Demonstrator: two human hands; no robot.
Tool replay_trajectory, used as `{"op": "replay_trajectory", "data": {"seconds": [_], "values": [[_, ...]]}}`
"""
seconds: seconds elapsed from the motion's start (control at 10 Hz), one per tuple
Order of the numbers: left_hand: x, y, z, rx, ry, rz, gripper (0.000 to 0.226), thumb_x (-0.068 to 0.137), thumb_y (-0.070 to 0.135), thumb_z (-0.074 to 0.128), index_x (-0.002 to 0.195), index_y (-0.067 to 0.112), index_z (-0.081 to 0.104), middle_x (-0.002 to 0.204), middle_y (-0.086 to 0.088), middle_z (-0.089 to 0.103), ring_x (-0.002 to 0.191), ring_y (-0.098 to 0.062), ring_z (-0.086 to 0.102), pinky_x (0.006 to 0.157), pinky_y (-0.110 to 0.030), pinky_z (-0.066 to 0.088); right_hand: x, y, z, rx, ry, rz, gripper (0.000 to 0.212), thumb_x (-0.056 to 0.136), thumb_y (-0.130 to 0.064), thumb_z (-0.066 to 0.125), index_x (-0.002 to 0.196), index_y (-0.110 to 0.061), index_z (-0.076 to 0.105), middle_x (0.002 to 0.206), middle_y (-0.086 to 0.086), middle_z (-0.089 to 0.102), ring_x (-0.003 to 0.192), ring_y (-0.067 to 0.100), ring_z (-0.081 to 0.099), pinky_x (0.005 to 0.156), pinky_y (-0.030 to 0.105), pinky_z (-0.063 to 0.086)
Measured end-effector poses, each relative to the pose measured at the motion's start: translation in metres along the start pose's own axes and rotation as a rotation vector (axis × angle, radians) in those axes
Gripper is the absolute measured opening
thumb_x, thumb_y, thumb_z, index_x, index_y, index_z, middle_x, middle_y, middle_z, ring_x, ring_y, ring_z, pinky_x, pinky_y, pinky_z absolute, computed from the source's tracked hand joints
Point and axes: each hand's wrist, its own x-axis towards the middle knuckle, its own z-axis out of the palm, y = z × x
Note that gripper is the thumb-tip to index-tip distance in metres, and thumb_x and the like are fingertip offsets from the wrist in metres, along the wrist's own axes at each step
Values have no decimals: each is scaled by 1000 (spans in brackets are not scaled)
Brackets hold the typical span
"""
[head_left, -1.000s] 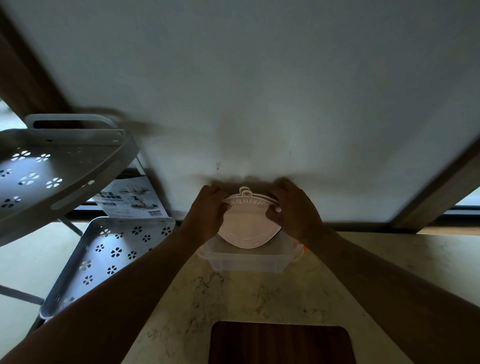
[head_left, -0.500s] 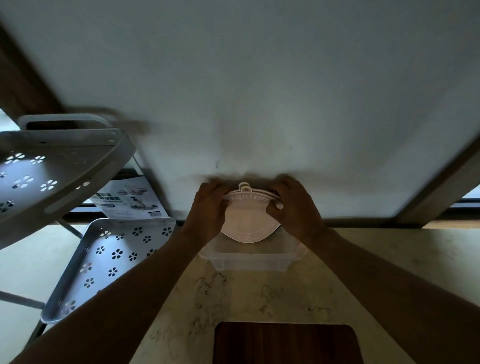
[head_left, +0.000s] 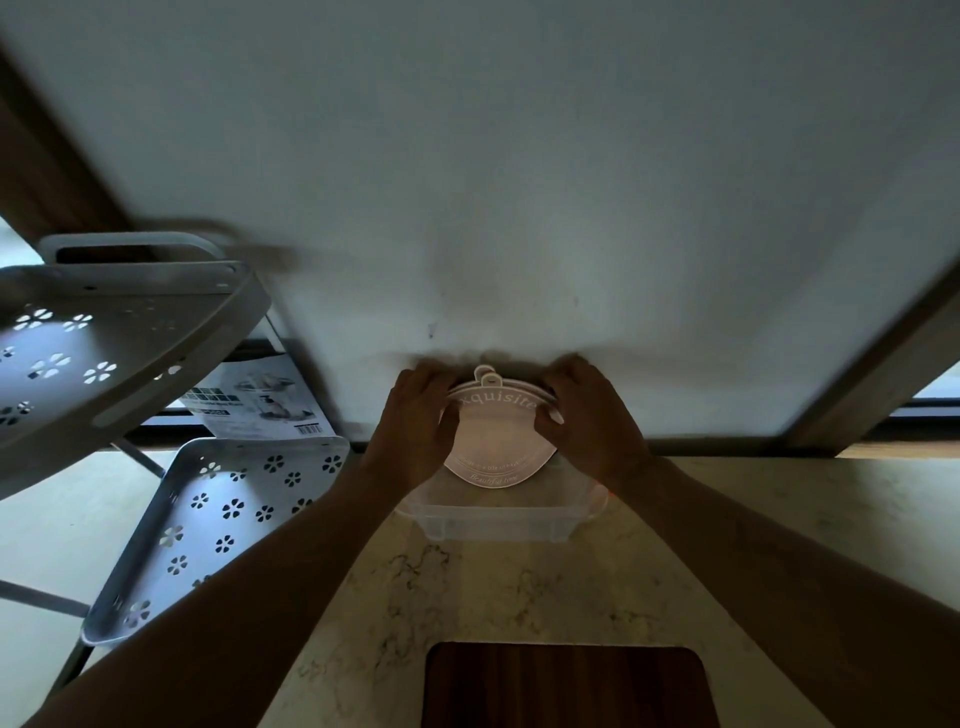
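Observation:
A round pale pink lid (head_left: 496, 441) with the raised word "exquisite" and a small tab at its far edge is held over a clear plastic container (head_left: 498, 522) that stands on the marble counter against the wall. My left hand (head_left: 415, 421) grips the lid's left edge, fingers curled over the rim. My right hand (head_left: 589, 415) grips its right edge the same way. The lid tilts toward me. Whatever sits under the lid is hidden.
A dark wooden board (head_left: 563, 686) lies at the counter's near edge. Left of the counter stands a grey metal rack with flower-punched trays, an upper one (head_left: 104, 353) and a lower one (head_left: 218, 519). A printed leaflet (head_left: 260, 402) leans behind it. A white wall (head_left: 493, 182) rises right behind the container.
Both hands with the lid have shifted slightly toward the wall; the grip looks the same. The camera view drifted a little.

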Motion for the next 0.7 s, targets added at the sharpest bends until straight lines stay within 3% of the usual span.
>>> {"op": "replay_trajectory", "data": {"seconds": [0.2, 0.4, 0.7], "values": [[-4, 1, -2, 8, -6, -27, 32, 85, 8, 64, 117, 8, 59, 114, -15, 59, 102, -30, 52, 84, -35, 45, -1, -1, -6, -10, -33, 2, 35, 85, -25, 66, 114, -6, 61, 118, 15, 57, 103, 31, 57, 86, 45, 51], [-13, 8, -22, 28, -29, -62, 41, 86, 13, 64, 125, 8, 54, 115, -16, 59, 105, -32, 54, 86, -42, 48, -11, -9, -21, -5, -102, 20, 52, 86, -33, 67, 129, -7, 52, 129, 16, 53, 112, 33, 55, 94, 43, 47], [-33, 39, -80, 115, -173, -210, 54, 89, 43, 56, 137, 20, 46, 134, -8, 55, 119, -26, 51, 96, -43, 46, -44, -41, -69, 45, -254, 79, 75, 92, -53, 53, 148, -11, 27, 150, 13, 36, 134, 30, 38, 108, 42, 36]]}}
